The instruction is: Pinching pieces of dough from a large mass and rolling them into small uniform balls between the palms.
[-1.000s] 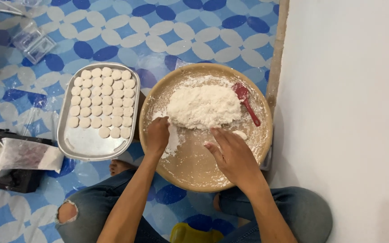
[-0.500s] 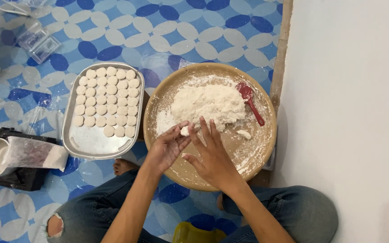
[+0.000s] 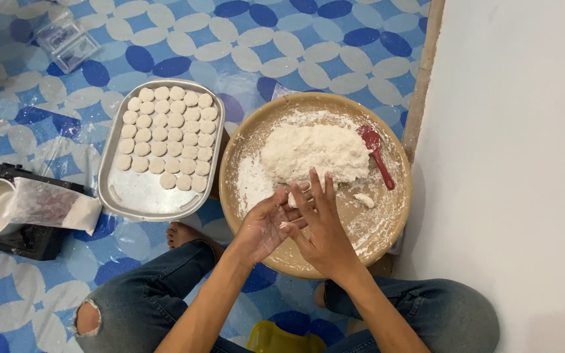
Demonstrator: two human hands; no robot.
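While the person is sitting on the floor, both hands are meeting over the near side of a big round wooden tray (image 3: 387,225). The left hand (image 3: 264,225) is lying palm up with its fingers half curled. The right hand (image 3: 322,229) is lying across it with its fingers spread out flat. A small lump of white dough (image 3: 293,199) is peeking out between the two hands, so both hands are pressing on it from either side. I cannot tell how much of the lump is hiding under the right hand.

A big pile of white dough (image 3: 315,153) is sitting in the far half of the wooden tray, just past the fingertips. A red spatula (image 3: 375,154) is lying beside the pile on its right, touching the floury tray. One little white bit of dough (image 3: 364,200) is lying alone near the right hand.

A metal tray (image 3: 145,196) is sitting to the left of the wooden tray, very close to it. Rows of small round dough pieces (image 3: 168,137) are filling its far part, and its near part is bare. A blue and white patterned mat (image 3: 243,46) is lying under everything.
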